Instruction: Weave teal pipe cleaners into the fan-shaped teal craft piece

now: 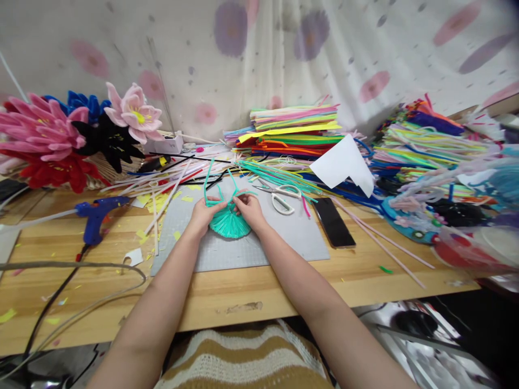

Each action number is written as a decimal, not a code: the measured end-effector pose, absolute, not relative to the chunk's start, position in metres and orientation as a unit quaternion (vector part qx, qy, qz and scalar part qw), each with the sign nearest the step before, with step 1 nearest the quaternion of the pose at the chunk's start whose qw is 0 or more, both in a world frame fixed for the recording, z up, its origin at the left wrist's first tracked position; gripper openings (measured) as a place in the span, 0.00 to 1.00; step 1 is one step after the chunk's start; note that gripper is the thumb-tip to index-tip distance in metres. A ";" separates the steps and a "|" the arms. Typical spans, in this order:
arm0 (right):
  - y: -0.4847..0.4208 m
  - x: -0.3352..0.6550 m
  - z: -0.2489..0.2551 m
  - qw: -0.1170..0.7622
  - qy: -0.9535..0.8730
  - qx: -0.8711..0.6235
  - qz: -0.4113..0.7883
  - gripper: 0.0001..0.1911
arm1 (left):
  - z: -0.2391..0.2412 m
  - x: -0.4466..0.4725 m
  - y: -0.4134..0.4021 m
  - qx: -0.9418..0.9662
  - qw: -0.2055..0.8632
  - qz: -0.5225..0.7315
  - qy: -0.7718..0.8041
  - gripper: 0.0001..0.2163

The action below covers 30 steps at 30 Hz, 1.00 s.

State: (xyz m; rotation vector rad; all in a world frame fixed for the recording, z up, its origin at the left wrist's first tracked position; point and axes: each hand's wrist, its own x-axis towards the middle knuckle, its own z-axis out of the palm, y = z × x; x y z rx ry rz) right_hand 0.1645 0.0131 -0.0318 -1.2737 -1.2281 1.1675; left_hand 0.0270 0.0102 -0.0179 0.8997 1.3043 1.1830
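Between my hands, over the grey cutting mat [292, 243], is a rounded fan-shaped piece of teal pipe cleaners [230, 222], with several loose stems sticking up from its top. My left hand [206, 212] grips its upper left edge, fingers closed. On the other side, my right hand [248, 207] pinches a stem at the upper right of the piece. My fingers cover part of its top. White-handled scissors [284, 197] lie on the mat to the right of my right hand. Beyond my hands is a bunch of loose teal pipe cleaners [275, 175].
A blue glue gun [95, 219] with its cord is at left, below fluffy pipe-cleaner flowers [44, 129]. A black phone [334, 222] lies right of the mat. Stacks of coloured pipe cleaners [295, 127] and white paper [344, 165] stand at the back. Yellow scraps litter the left side.
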 end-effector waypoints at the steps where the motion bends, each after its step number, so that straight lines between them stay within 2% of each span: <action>1: 0.013 0.164 -0.032 0.490 -0.510 -0.524 0.474 0.09 | -0.019 0.028 0.011 0.385 0.534 0.502 0.561 0.22; 6: 0.011 0.159 -0.033 0.511 -0.496 -0.539 0.449 0.06 | -0.021 0.031 0.014 0.368 0.503 0.524 0.581 0.22; 11: 0.012 0.156 -0.029 0.494 -0.469 -0.570 0.460 0.05 | -0.018 0.032 0.015 0.347 0.499 0.548 0.575 0.22; 14: 0.014 0.157 -0.030 0.503 -0.460 -0.565 0.465 0.05 | -0.015 0.030 0.015 0.303 0.543 0.573 0.534 0.19; 18: 0.014 0.157 -0.037 0.517 -0.434 -0.575 0.463 0.06 | -0.009 0.029 0.012 0.282 0.639 0.531 0.480 0.21; 21: 0.013 0.155 -0.041 0.520 -0.430 -0.579 0.457 0.07 | -0.008 0.028 0.012 0.308 0.647 0.515 0.470 0.19; 24: 0.011 0.157 -0.038 0.519 -0.466 -0.554 0.455 0.08 | -0.011 0.025 0.015 0.311 0.605 0.534 0.503 0.18; 30: 0.007 0.164 -0.026 0.435 -0.623 -0.500 0.416 0.10 | -0.009 0.025 0.016 0.335 0.586 0.565 0.475 0.15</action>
